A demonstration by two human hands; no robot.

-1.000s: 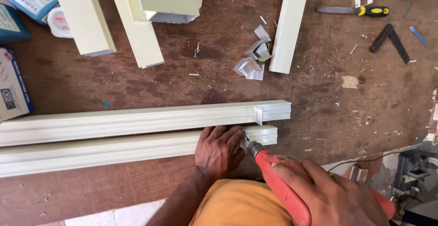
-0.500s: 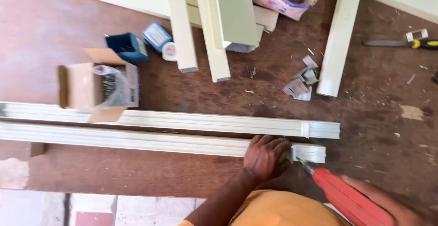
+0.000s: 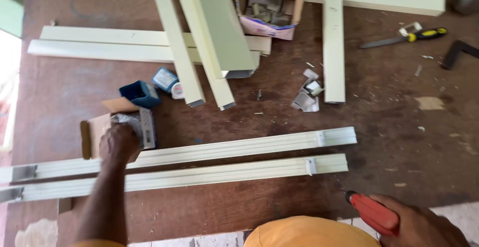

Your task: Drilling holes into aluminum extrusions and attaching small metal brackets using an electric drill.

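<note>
The left hand (image 3: 119, 142) reaches out to the left over the two long cream rails (image 3: 199, 164) and rests with its fingers curled on the small open cardboard box (image 3: 130, 130) of fasteners that lies just beyond the far rail; whether the fingers have closed on anything inside I cannot tell, since the back of the hand hides them. The right hand (image 3: 424, 227) sits at the near right edge of the brown table (image 3: 399, 127), wrapped tight around the red driver (image 3: 373, 212), its tip pointing toward the right end of the near rail but well short of it. The rails lie side by side across the table, each with a small metal bracket (image 3: 310, 166) near its right end. By my reading, the step in hand is fetching a fastener from the box while the driver waits; the next move would call for a clean pinch on one small piece and a carry back to the bracket. Half a second ago the left hand pressed down on the near rail close to that bracket, with the driver tip beside it; now the hand has left the rail and crossed to the box, and the driver has drawn back toward the body.
</note>
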